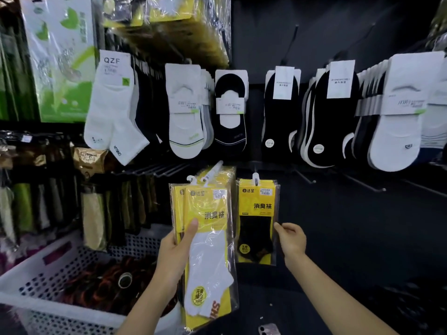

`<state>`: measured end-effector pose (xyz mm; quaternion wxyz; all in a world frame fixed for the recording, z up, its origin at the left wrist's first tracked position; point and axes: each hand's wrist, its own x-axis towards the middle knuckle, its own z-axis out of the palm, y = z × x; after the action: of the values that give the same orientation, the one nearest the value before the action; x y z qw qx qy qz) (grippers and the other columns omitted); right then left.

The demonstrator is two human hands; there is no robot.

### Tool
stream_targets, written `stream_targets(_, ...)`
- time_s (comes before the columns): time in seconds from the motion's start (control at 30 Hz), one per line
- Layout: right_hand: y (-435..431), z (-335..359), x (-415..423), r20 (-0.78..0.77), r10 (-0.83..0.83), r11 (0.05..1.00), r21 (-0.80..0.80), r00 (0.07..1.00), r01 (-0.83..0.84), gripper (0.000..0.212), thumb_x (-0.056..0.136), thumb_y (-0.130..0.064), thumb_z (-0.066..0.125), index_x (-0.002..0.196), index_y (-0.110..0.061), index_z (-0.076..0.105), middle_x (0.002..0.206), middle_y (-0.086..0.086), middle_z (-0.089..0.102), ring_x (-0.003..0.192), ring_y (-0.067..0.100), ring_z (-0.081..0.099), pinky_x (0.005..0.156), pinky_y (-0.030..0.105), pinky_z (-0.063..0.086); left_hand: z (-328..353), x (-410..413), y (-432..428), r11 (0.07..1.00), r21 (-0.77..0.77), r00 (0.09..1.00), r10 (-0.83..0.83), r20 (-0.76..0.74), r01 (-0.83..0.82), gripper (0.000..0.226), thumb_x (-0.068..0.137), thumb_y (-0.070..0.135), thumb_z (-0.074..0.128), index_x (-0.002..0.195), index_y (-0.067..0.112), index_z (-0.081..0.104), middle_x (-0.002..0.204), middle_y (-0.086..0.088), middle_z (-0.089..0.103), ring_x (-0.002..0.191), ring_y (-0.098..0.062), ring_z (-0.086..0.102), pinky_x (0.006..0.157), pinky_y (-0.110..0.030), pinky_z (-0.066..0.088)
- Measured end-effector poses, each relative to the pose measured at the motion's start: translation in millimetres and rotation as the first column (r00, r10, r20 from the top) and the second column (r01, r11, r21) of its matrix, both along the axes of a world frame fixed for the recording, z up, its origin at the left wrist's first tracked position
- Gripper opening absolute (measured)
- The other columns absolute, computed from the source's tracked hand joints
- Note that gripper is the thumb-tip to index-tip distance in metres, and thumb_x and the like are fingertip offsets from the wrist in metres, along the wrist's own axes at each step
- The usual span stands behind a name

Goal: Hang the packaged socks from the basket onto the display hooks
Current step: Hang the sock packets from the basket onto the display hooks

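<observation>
My left hand [177,252] grips a stack of yellow packs of white socks [209,250], thumb on the front, white hangers pointing up toward the lower row of hooks. A yellow pack of black socks [257,221] hangs from a hook by its white hanger [255,178]. My right hand [291,239] touches that pack's right edge with its fingertips, fingers curled. The white perforated basket [31,274] stands at the lower left with dark packaged goods inside.
Upper hooks carry white and black no-show socks [321,117] and white ankle socks [113,110]. Several bare hooks [370,184] stick out to the right of the black pack. Dark and olive socks hang at the left. A phone [269,330] lies at the bottom edge.
</observation>
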<state>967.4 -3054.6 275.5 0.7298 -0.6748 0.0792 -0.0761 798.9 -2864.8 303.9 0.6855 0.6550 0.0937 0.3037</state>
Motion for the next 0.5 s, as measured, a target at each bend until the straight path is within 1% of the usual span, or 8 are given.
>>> stream_targets(0.07, -6, -3, -13, 0.035, -0.009, 1.0, 0.02, 0.999, 0.009, 0.025, 0.086, -0.014, 0.068, 0.109, -0.008, 0.058, 0.117, 0.01, 0.06, 0.101, 0.018, 0.055, 0.088, 0.03, 0.045, 0, 0, -4, 0.999, -0.029, 1.0, -0.029, -0.011, 0.029, 0.024, 0.082, 0.045, 0.061, 0.088, 0.024, 0.07, 0.068, 0.017, 0.072, 0.063, 0.007, 0.066, 0.05, -0.003, 0.043)
stream_targets(0.1, -7, -2, -20, 0.062, 0.023, 0.999, 0.029, 0.998, -0.025, 0.023, 0.087, -0.015, 0.068, 0.107, -0.01, 0.058, 0.116, 0.008, 0.06, 0.101, 0.017, 0.055, 0.089, 0.031, 0.045, -1, 1, -6, 0.998, -0.041, 0.999, -0.05, -0.021, 0.05, 0.028, 0.08, 0.047, 0.061, 0.091, 0.023, 0.071, 0.074, 0.015, 0.073, 0.068, 0.004, 0.068, 0.053, -0.006, 0.046)
stream_targets(0.17, -7, 3, -38, 0.128, 0.149, 0.987, 0.042, 0.981, -0.155, 0.017, 0.089, -0.019, 0.065, 0.103, -0.013, 0.06, 0.111, 0.007, 0.063, 0.097, 0.017, 0.06, 0.088, 0.031, 0.05, -3, 3, -12, 0.995, -0.047, 0.994, -0.09, -0.056, 0.088, 0.039, 0.074, 0.052, 0.061, 0.096, 0.022, 0.072, 0.087, 0.007, 0.075, 0.081, -0.005, 0.071, 0.063, -0.014, 0.051)
stream_targets(0.23, -5, 13, -57, 0.184, 0.299, 0.95, 0.034, 0.936, -0.31, 0.016, 0.09, -0.022, 0.063, 0.105, -0.016, 0.06, 0.104, 0.006, 0.066, 0.089, 0.016, 0.065, 0.08, 0.028, 0.053, -4, 5, -20, 0.992, -0.07, 0.989, -0.114, -0.092, 0.107, 0.046, 0.071, 0.055, 0.062, 0.098, 0.019, 0.072, 0.091, 0.002, 0.075, 0.085, -0.012, 0.071, 0.07, -0.021, 0.053)
stream_targets(0.37, -3, 25, -84, 0.207, 0.574, 0.817, -0.083, 0.792, -0.571, 0.025, 0.085, -0.024, 0.068, 0.109, -0.019, 0.062, 0.101, 0.001, 0.072, 0.087, 0.014, 0.07, 0.07, 0.022, 0.055, -4, 9, -41, 0.981, -0.147, 0.985, -0.139, -0.1, 0.123, 0.041, 0.075, 0.047, 0.068, 0.096, 0.013, 0.071, 0.087, -0.002, 0.076, 0.079, -0.015, 0.073, 0.056, -0.018, 0.052)
stream_targets(0.43, -6, 25, -90, 0.214, 0.579, 0.814, -0.091, 0.787, -0.574, 0.024, 0.083, -0.023, 0.071, 0.106, -0.018, 0.065, 0.098, -0.003, 0.074, 0.088, 0.01, 0.071, 0.067, 0.019, 0.055, -6, 11, -48, 0.984, -0.152, 0.986, -0.111, -0.124, 0.091, 0.041, 0.071, 0.047, 0.072, 0.092, 0.012, 0.071, 0.081, -0.001, 0.076, 0.073, -0.013, 0.072, 0.051, -0.017, 0.05)
stream_targets(0.47, -8, 25, -91, 0.215, 0.552, 0.832, -0.076, 0.806, -0.549, 0.022, 0.084, -0.022, 0.071, 0.104, -0.016, 0.066, 0.098, 0.0, 0.074, 0.089, 0.012, 0.071, 0.068, 0.022, 0.057, -5, 11, -51, 0.984, -0.153, 0.985, -0.115, -0.125, 0.095, 0.04, 0.069, 0.046, 0.073, 0.091, 0.012, 0.072, 0.079, 0.001, 0.076, 0.07, -0.011, 0.072, 0.049, -0.016, 0.049)
stream_targets(0.5, -10, 24, -92, 0.21, 0.525, 0.849, -0.068, 0.825, -0.523, 0.021, 0.084, -0.022, 0.07, 0.103, -0.013, 0.067, 0.099, 0.006, 0.073, 0.092, 0.016, 0.07, 0.072, 0.028, 0.058, -6, 11, -53, 0.983, -0.147, 0.985, -0.125, -0.121, 0.106, 0.041, 0.066, 0.045, 0.074, 0.091, 0.012, 0.073, 0.079, 0.001, 0.076, 0.07, -0.011, 0.072, 0.049, -0.016, 0.049)
